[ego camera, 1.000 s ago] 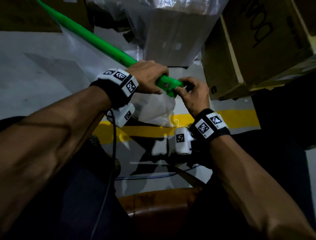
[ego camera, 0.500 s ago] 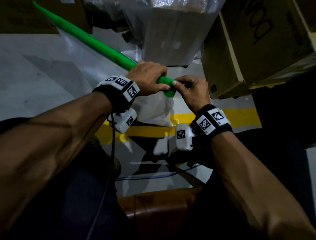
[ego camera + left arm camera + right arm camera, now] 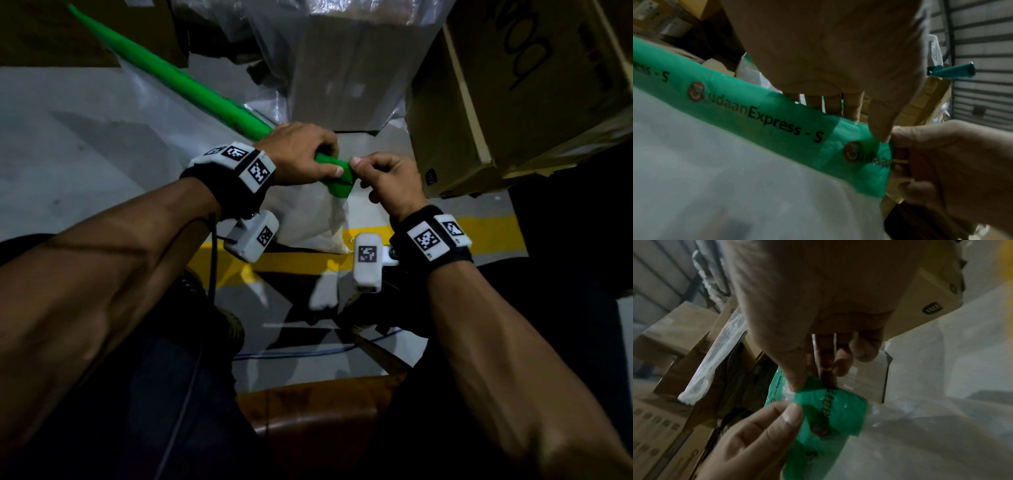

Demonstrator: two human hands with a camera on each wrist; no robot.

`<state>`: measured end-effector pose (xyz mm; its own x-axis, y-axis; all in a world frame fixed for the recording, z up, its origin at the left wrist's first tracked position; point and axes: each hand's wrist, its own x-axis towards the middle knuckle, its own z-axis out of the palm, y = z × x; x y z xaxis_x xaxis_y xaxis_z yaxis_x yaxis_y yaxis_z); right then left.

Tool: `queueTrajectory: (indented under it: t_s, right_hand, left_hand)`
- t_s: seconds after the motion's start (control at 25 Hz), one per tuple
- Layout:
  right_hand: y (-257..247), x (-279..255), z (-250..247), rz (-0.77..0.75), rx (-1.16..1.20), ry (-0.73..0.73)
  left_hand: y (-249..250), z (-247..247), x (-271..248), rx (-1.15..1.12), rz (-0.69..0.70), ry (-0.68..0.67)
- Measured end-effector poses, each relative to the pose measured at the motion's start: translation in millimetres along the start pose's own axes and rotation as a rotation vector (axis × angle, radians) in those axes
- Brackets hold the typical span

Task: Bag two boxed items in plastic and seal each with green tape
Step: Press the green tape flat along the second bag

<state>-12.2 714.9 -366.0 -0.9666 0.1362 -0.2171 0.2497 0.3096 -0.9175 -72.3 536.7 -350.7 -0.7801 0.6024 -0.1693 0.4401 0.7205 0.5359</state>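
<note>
Between our wrists the green tape runs up-left along the plastic bag, left hand gripping it, right hand pinching its near end.

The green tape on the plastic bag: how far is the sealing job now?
Done: green tape already runs along the folded edge of the plastic bag. In hand: the left hand holds the taped edge while the right hand pinches the tape's end at the corner. Left: folding that end down. A second bagged box stands behind; whether it is sealed cannot be seen.
</note>
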Motion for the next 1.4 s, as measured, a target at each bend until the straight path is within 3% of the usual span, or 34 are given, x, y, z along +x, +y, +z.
queueTrajectory:
  t_s: [0.2,0.48,0.64,0.76,0.92,1.04,1.24,1.4]
  right_hand:
    - [1.7,-0.1,0.1,0.209,0.102,-0.022]
    - [4.0,1.2,4.8,0.269,0.052,-0.055]
    - [-4.6,-5.8,4.6,0.128,-0.038,-0.051]
    - [-4.0,-9.1,7.3,-0.040,-0.264,-0.077]
    - [-4.3,-5.3,15.7,0.001,-0.463,0.027]
    - [-10.3,3.4,14.5,0.028,-0.566,0.001]
    - [-19.1,7.8,17.2,-0.140,-0.705,-0.177]
    - [-15.1,10.0,26.8,-0.156,-0.858,-0.070]
  left_hand:
    - [-3.0,1.8,3.5,-0.106,0.009,-0.035]
    - [-1.2,-2.1,5.3,-0.072,-0.009,-0.115]
    - [-0.4,-8.5,0.0,-0.003,-0.041,-0.116]
    - [-10.2,-21.1,-11.0,0.075,-0.120,-0.054]
    - [-22.5,-47.3,-35.9,0.192,-0.203,0.023]
    - [-28.8,-57.5,-44.1,0.237,-0.233,0.066]
    - [-32.4,-46.4,-37.8,0.315,-0.167,0.025]
    - [-30.5,-34.4,-23.8,0.282,-0.150,-0.004]
